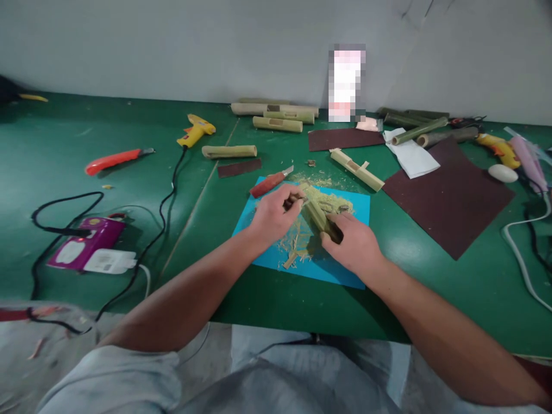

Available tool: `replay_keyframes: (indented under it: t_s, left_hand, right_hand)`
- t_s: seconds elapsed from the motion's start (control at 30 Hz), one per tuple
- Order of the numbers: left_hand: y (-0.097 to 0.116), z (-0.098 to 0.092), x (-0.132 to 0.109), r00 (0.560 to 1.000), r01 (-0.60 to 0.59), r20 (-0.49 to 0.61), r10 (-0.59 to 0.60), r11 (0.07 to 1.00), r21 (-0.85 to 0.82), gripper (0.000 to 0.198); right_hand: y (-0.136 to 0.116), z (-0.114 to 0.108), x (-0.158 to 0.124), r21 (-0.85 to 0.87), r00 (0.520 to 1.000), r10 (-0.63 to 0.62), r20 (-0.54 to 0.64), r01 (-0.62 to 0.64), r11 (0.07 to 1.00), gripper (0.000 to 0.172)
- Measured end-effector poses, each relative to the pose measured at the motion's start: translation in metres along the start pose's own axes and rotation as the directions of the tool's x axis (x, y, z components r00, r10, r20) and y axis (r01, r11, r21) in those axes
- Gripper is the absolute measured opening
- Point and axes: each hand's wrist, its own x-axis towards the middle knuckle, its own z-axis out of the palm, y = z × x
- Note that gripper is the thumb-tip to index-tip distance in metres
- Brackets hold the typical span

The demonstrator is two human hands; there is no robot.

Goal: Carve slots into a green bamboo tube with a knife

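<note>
My right hand [351, 244] is closed around the near end of a short green bamboo piece [317, 215], held over a blue cutting mat [345, 270]. My left hand [273, 215] is closed on a small dark-handled tool [293, 201] whose tip meets the bamboo's far end. Pale shavings [297, 241] are heaped on the mat under and behind both hands. A red-handled knife [271, 182] lies at the mat's far left corner.
On the green table [181, 172] lie several cut bamboo tubes [278, 123], a notched bamboo piece [357, 169], brown sandpaper sheets [448, 195], a yellow glue gun [195, 130], an orange cutter [114, 161] and a purple power strip [88, 250] with black cables. At the right are another glue gun [498, 148] and white paper [411, 155].
</note>
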Motion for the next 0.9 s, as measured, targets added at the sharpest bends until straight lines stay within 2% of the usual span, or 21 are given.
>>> replay_keyframes:
  t_s: [0.17,0.37,0.5,0.7,0.9]
  left_hand:
    - [-0.001,0.002,0.001,0.999,0.002,0.047,-0.002,1.000,-0.011,0.013]
    - [-0.001,0.003,0.001,0.998,0.032,0.060,-0.031,0.999,-0.014,0.014]
    - [-0.005,0.002,0.001,0.999,0.047,0.027,-0.047,0.999,0.016,0.032]
    - [-0.010,0.002,0.000,0.998,0.048,0.037,-0.048,0.999,0.011,0.032]
    - [-0.007,0.003,0.002,0.991,0.135,0.035,-0.132,0.983,-0.126,0.031]
  right_hand:
    - [0.001,0.001,0.000,-0.036,1.000,0.003,-0.022,-0.004,0.999,0.024]
    - [0.001,0.001,-0.001,-0.046,0.999,0.007,-0.037,-0.008,0.999,0.033]
    - [0.001,0.001,-0.002,-0.051,0.999,0.018,-0.037,-0.020,0.999,0.034]
    - [0.004,-0.002,-0.001,-0.029,0.988,-0.014,-0.154,0.009,1.000,0.041]
    - [0.006,-0.005,0.000,-0.086,0.994,0.010,-0.113,-0.020,0.996,0.035]
